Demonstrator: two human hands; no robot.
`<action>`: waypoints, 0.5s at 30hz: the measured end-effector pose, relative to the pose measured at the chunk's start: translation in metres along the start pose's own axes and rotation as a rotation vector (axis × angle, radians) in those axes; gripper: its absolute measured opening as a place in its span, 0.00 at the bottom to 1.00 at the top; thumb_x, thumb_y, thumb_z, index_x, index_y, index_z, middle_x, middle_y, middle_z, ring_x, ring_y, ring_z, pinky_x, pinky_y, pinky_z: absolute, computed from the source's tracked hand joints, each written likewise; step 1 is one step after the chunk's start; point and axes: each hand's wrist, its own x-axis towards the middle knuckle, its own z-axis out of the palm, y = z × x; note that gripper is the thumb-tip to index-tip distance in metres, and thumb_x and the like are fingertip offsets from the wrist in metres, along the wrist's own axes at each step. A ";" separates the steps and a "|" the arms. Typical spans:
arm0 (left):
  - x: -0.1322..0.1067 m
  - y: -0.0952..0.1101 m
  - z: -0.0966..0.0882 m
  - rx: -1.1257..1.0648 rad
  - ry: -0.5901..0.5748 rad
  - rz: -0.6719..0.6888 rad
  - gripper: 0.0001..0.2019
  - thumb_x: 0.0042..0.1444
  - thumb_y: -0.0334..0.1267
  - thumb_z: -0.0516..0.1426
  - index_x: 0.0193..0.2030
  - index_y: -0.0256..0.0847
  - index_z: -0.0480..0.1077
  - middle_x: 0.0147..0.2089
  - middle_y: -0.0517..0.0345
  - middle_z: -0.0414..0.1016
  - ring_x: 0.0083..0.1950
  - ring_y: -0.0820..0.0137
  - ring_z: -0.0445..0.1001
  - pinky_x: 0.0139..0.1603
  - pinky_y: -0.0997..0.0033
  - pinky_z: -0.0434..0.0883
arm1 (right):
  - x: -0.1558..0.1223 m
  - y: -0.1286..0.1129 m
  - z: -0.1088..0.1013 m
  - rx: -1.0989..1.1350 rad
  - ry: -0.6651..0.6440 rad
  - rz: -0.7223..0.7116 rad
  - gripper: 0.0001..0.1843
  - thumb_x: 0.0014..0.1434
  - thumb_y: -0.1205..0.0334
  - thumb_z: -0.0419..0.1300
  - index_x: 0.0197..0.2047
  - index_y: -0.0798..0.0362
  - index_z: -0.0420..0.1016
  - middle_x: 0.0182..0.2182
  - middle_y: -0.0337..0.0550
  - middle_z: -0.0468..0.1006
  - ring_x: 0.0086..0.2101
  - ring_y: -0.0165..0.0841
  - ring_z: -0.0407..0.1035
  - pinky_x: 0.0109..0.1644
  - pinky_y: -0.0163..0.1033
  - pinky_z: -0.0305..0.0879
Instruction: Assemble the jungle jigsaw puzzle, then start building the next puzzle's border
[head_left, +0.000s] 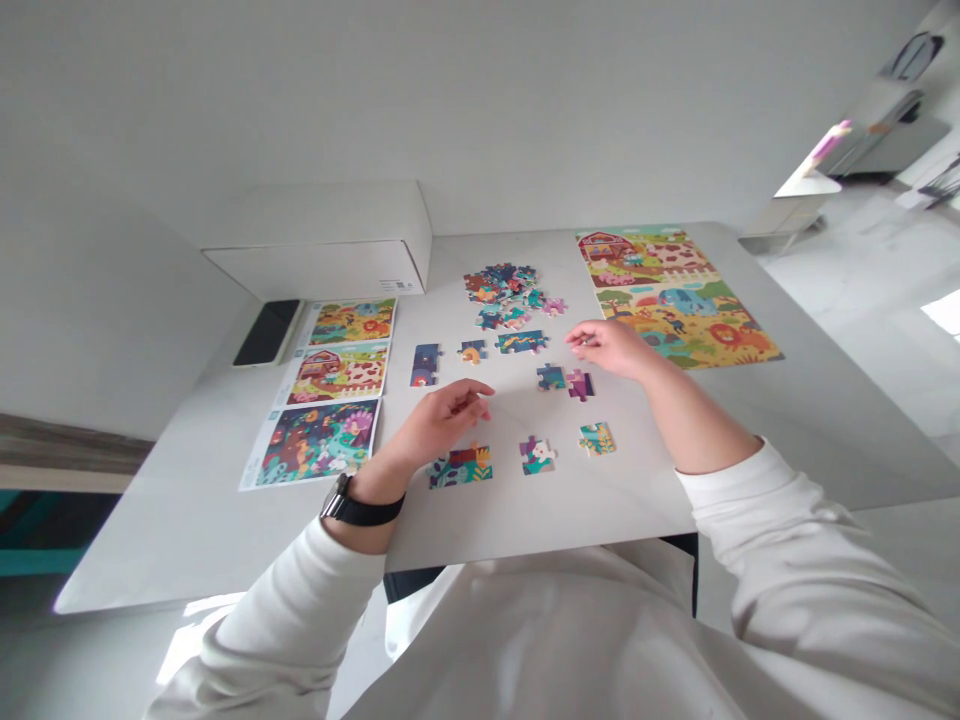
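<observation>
My left hand (450, 418) hovers over the near left of the table, fingers loosely bent and apart, with nothing seen in it. Partly under it lies a joined strip of puzzle pieces (471, 467) with leaves. My right hand (613, 347) hangs right of a joined dark-blue strip (523, 342), its fingers slightly curled and apart, holding nothing visible. Below it are a blue-green piece (551, 377) and a purple piece (580, 385). Nearer me lie a piece with a white animal (538, 455) and a yellow-leaf piece (597, 439). Farther left are a night-sky section (426, 365) and an orange-patterned piece (472, 352).
A heap of loose puzzle pieces (504, 287) lies at the back. Finished farm and safari puzzles (679, 300) are at the right. On the left stand a picture sheet (330, 390), a dark-screened phone (268, 333) and a white box (322, 265) against the wall.
</observation>
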 end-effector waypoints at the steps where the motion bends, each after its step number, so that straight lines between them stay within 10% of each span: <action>1: 0.000 0.000 0.000 -0.003 -0.001 0.001 0.20 0.69 0.53 0.58 0.57 0.40 0.76 0.39 0.54 0.82 0.38 0.66 0.79 0.40 0.68 0.75 | 0.001 0.006 -0.006 -0.114 0.085 -0.007 0.11 0.63 0.61 0.71 0.50 0.48 0.85 0.46 0.46 0.88 0.43 0.41 0.83 0.53 0.49 0.80; 7: 0.000 -0.001 0.002 -0.001 -0.016 -0.001 0.21 0.69 0.53 0.58 0.57 0.40 0.76 0.38 0.54 0.81 0.37 0.67 0.77 0.39 0.69 0.74 | 0.008 0.032 -0.031 -0.486 0.125 -0.110 0.22 0.61 0.69 0.70 0.58 0.47 0.85 0.54 0.50 0.87 0.53 0.49 0.81 0.63 0.54 0.74; 15: 0.001 -0.002 0.002 0.017 -0.001 -0.012 0.21 0.68 0.54 0.59 0.57 0.40 0.77 0.37 0.55 0.81 0.37 0.67 0.78 0.39 0.69 0.75 | 0.023 0.028 -0.005 -0.484 0.166 -0.169 0.12 0.65 0.65 0.67 0.50 0.47 0.88 0.52 0.49 0.87 0.53 0.48 0.79 0.62 0.53 0.72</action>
